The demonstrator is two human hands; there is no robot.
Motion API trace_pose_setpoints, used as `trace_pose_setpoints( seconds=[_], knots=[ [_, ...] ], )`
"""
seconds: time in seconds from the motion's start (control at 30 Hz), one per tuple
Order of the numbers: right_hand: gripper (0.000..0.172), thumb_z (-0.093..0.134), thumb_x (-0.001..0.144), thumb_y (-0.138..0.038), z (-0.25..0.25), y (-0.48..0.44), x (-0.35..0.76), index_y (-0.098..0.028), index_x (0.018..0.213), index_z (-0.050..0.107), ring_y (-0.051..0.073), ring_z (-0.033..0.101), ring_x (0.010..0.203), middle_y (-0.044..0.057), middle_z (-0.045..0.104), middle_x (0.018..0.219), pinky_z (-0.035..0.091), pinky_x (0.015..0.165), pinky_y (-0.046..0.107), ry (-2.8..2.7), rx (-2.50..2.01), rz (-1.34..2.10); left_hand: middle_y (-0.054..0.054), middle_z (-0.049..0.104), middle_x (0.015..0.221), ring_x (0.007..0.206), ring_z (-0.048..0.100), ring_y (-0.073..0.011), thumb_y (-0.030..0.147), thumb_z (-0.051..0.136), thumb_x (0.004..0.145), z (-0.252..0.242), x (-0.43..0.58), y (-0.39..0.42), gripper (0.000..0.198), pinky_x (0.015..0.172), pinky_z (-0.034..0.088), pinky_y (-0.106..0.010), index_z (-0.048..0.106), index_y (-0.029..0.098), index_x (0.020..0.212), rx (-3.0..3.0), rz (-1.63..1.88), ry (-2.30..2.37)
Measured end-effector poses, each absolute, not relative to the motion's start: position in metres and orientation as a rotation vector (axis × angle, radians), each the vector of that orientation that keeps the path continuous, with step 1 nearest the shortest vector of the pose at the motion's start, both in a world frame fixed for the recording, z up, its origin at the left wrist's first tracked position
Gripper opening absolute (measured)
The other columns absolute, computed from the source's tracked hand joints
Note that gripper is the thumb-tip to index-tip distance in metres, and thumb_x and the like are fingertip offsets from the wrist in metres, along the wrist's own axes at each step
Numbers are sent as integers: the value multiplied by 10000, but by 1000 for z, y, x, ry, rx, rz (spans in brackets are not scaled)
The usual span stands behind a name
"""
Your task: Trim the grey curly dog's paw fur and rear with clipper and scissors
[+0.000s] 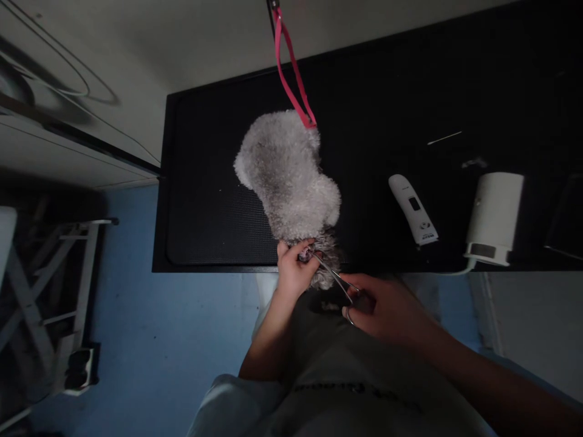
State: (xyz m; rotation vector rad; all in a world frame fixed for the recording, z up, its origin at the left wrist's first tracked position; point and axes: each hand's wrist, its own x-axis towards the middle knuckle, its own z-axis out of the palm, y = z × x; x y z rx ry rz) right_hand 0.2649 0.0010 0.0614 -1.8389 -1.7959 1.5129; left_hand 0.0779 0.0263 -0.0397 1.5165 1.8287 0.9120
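A fluffy grey dog (291,176) is on the black table, its head near the front edge and close to my body. My left hand (296,267) grips the dog's ear (306,254), with the pinkish inner side showing between thumb and fingers. My right hand (376,303) has its thumb and fingers in the ring handles of slim metal hemostat forceps (334,275). Their narrow tips point up and left, reaching the ear beside my left fingers. Whether the tips grip anything is too small to tell. The dog's face is mostly hidden.
A pink loop strap (286,73) hangs down to the dog's rear. Right on the black table (204,237) lie white clippers (413,209), a white cylindrical device (495,215) with a cord, a cotton swab (445,138) and a small fluff tuft (474,162).
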Motion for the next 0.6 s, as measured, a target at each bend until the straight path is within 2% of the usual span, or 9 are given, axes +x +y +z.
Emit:
trace_pose_setpoints(
  seconds=[0.13,0.3,0.6],
  knots=[
    [453,648,682,-223,63,6,261,-245,1129,714,149,626,554,2,748,765,471,556,263,-1812,-1890,1537,-58,561,944,961,560,-215,271,754,699,-39,78,26,314,901,480,-363,751,249,1012,1530,891,1832],
    [469,605,724,-218,50,-8,263,-256,1187,675,150,649,612,-5,736,782,481,545,247,-1602,-1700,1750,-62,558,950,957,555,-212,306,757,709,-38,78,27,310,889,481,-357,752,249,1014,1510,881,1830],
    [452,655,656,-243,39,-3,256,-180,1103,643,172,644,655,8,689,737,500,590,275,-1365,-1795,1794,-55,541,920,922,560,-205,289,765,692,-41,78,27,328,878,486,-355,754,250,1018,1503,894,1830]
  ],
)
